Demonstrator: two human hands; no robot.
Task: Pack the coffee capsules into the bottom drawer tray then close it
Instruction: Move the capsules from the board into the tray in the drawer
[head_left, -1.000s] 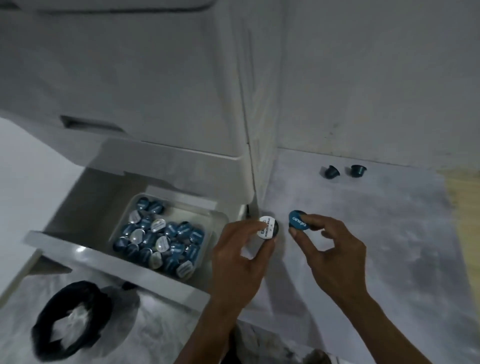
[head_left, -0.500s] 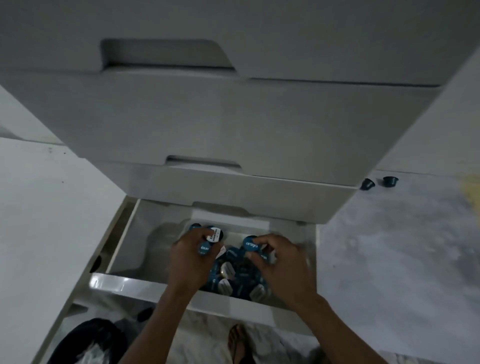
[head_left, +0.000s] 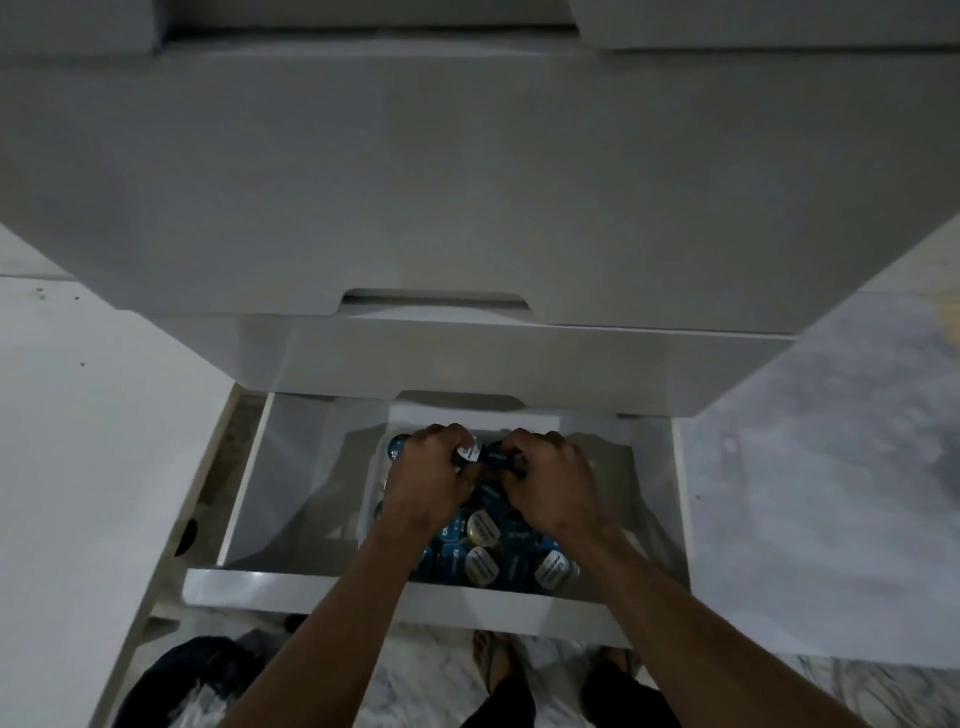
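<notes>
The white bottom drawer stands pulled out below me. Inside it a clear tray holds several blue and silver-lidded coffee capsules. My left hand hovers over the tray's far end, fingers curled round a white-lidded capsule. My right hand is beside it, pinching a dark blue capsule. The two held capsules nearly touch. Both hands cover much of the tray's middle.
Closed white drawer fronts rise above the open one. A black bag lies on the marble floor at lower left, and my sandalled feet stand just before the drawer front. A pale wall borders the left.
My hands carried the two capsules from the floor at the right into the open drawer, and now hold them lower over the tray's far end. My view has swung to face the drawers.
</notes>
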